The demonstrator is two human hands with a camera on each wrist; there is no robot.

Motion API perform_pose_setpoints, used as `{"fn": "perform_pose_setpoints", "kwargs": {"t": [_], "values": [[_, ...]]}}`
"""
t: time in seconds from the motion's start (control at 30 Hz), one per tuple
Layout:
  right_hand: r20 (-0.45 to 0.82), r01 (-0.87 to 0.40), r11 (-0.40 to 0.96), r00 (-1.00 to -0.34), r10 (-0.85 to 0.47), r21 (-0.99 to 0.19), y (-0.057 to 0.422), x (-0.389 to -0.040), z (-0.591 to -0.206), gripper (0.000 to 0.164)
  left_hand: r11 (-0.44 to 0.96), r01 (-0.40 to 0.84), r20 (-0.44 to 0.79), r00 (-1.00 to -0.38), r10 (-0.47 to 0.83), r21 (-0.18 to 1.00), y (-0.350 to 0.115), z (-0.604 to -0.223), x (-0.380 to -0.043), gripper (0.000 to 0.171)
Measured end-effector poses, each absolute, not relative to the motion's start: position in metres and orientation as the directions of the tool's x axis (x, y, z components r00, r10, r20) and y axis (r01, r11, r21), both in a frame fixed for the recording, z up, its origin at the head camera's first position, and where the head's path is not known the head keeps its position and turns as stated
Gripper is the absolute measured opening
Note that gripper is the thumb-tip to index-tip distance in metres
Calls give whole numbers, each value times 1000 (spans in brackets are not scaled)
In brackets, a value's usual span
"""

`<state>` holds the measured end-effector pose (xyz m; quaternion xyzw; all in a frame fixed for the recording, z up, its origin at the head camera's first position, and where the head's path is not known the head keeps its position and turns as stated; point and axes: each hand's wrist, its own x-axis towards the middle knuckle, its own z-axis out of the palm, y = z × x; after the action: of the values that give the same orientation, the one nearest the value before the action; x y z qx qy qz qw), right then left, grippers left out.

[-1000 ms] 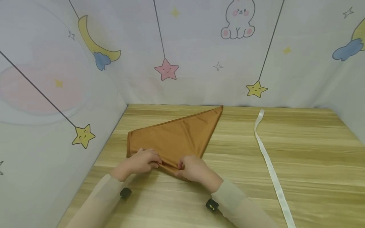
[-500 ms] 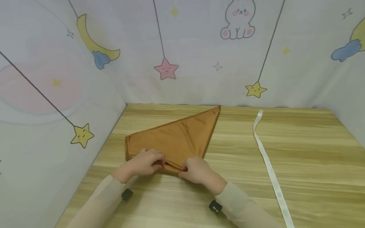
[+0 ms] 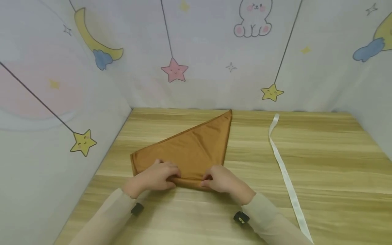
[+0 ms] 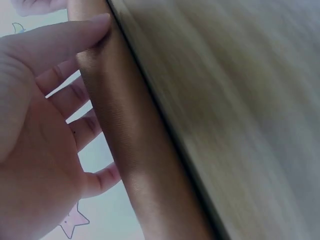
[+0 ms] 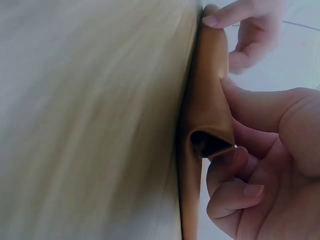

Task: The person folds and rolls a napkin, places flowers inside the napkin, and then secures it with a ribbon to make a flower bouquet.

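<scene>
A shiny brown cloth (image 3: 196,149) lies folded on the table, its pointed corner reaching the back edge. Along its near side runs a narrow rolled fold. My left hand (image 3: 157,176) pinches this fold near its left part, thumb in front and fingers over the top; the left wrist view shows the thumb (image 4: 75,42) pressing on the brown fabric. Farther right, my right hand (image 3: 225,182) pinches the same fold between thumb and fingers. In the right wrist view the fold's end (image 5: 210,142) is a hollow loop beside the right fingers.
A white ribbon (image 3: 286,173) runs lengthwise on the wood-grain table (image 3: 333,163), right of the cloth. Pale curtains printed with stars, moons and a bear (image 3: 253,18) stand behind the table and at both sides. A dark wrist device (image 3: 241,217) sits under the right sleeve.
The cloth has turned slightly, its left corner coming nearer and its near fold becoming more level. Both hands have stayed on the fold, the right one shifting rightward. The head view tilted slightly.
</scene>
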<state>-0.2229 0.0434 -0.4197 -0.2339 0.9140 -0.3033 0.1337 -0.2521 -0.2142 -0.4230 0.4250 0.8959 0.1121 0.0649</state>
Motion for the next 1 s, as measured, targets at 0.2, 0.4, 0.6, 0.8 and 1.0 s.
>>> {"fn": "perform_pose_setpoints", "kwargs": {"t": [0.2,0.4,0.6,0.8,1.0], "values": [[-95,-319,706,-872,-479,-632,54,-221,-421,12,606,740,-44,-622,781,294,-208,-419,-251,17],[-40,-382,693,-860,-509,-612,64,-220,-422,7,587,743,-59,-603,796,322,-205,-418,-253,14],[-44,-435,660,-814,-579,-613,73,-219,-421,11,580,751,-44,-599,800,315,-206,-421,-255,17],[-69,-448,653,-791,-608,-611,78,-223,-425,18,597,722,-11,-634,773,351,-205,-425,-257,20],[-65,-457,623,-771,-633,-635,81,-228,-426,12,557,767,36,-597,801,318,-205,-424,-256,13]]}}
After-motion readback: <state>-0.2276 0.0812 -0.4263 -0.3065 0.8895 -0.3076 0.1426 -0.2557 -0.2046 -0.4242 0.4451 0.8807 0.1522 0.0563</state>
